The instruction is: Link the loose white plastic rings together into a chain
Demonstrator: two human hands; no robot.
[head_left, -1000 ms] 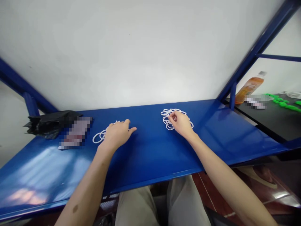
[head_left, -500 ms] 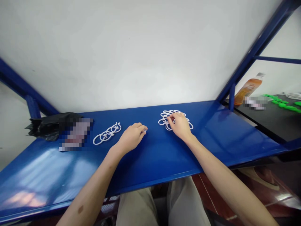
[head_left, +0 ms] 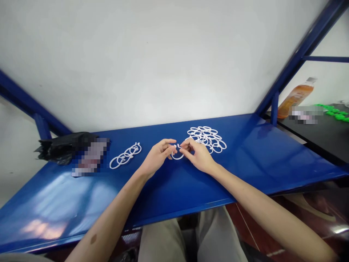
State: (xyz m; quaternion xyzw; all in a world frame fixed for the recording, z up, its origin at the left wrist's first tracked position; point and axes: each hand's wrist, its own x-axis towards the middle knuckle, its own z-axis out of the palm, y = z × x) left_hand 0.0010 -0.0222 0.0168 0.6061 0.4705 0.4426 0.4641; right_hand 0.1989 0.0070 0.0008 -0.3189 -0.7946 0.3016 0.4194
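A single white plastic ring [head_left: 177,155] is held between both hands above the blue shelf [head_left: 245,160]. My left hand [head_left: 156,156] pinches its left end and my right hand [head_left: 197,154] pinches its right end. Just behind my right hand lies a loose pile of white rings [head_left: 208,138]. To the left of my left hand, a short chain of linked white rings [head_left: 125,155] rests on the shelf.
A crumpled black bag [head_left: 58,148] with a blurred label lies at the shelf's left end. Past the blue upright [head_left: 274,103] on the right, a bottle of orange drink [head_left: 296,96] and green parts [head_left: 335,112] sit on a dark surface. A white wall stands behind.
My left hand left the linked chain and moved right. My right hand drew one ring out of the pile toward the middle, and both hands now hold it.
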